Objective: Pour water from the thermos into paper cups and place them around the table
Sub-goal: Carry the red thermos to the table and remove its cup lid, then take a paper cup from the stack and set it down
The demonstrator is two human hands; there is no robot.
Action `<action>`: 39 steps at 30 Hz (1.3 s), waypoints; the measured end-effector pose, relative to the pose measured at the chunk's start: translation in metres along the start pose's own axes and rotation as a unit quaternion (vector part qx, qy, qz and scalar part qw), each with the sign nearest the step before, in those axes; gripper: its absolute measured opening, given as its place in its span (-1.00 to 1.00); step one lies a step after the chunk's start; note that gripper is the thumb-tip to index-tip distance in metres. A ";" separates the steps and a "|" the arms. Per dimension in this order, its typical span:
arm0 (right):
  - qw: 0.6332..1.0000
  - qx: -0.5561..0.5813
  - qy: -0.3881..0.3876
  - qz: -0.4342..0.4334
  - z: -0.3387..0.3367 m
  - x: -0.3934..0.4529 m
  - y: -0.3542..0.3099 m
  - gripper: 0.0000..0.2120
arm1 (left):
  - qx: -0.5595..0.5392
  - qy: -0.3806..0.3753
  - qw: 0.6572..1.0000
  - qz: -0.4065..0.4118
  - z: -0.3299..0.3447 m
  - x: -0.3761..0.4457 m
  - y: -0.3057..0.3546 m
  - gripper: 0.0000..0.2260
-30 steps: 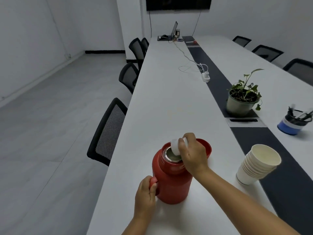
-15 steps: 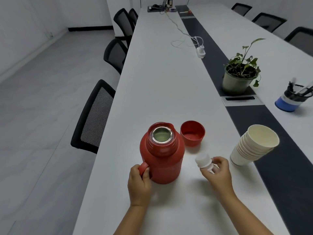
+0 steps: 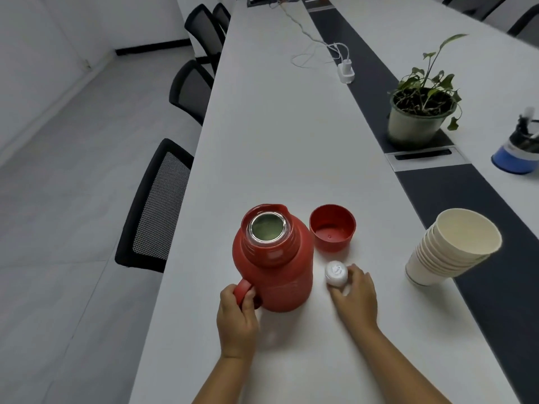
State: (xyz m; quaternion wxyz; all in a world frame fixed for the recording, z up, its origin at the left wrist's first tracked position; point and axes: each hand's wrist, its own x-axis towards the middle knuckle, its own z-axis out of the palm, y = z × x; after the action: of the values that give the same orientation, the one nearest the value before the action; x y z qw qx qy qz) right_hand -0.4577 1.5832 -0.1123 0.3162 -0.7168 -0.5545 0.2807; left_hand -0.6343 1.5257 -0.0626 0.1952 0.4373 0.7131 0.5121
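A red thermos (image 3: 277, 266) stands upright on the white table (image 3: 280, 141) with its steel mouth uncovered. My left hand (image 3: 237, 316) is closed around its handle at the lower left. Just right of the thermos, a white stopper (image 3: 336, 273) rests on the table with the fingers of my right hand (image 3: 354, 297) still around it. The red lid cup (image 3: 332, 228) sits mouth up behind the stopper. A leaning stack of paper cups (image 3: 450, 249) stands at the right, by the dark centre strip.
A potted plant (image 3: 420, 112) and a cable box cover sit on the dark strip (image 3: 466, 199). A blue pen holder (image 3: 519, 150) is at the far right. A white charger with cable (image 3: 345, 70) lies further up. Black chairs (image 3: 154, 205) line the table's left edge.
My right hand lifted the white stopper out of the thermos mouth and brought it down onto the table right of the thermos. My view tilted down. My left hand stayed on the handle.
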 end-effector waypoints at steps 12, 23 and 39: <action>0.999 0.037 -0.026 0.010 -0.073 -0.061 0.023 -0.56 | 0.086 -0.044 0.995 0.005 -0.023 -0.028 0.014 -0.43; 0.987 -0.102 0.052 -0.113 -0.215 -0.002 0.010 -0.57 | 0.020 -0.210 0.962 0.173 0.072 -0.101 0.072 -0.56; 0.958 0.006 -0.133 -0.254 -0.242 0.072 0.046 -0.68 | -0.023 -0.330 0.944 0.014 0.196 -0.064 0.146 -0.46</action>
State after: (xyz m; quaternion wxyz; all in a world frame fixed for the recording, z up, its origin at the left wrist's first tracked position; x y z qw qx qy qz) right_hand -0.2307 1.6104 0.0039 0.3053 -0.5066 -0.7535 0.2870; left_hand -0.3951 1.5964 -0.0203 0.4225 0.5866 0.5906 0.3585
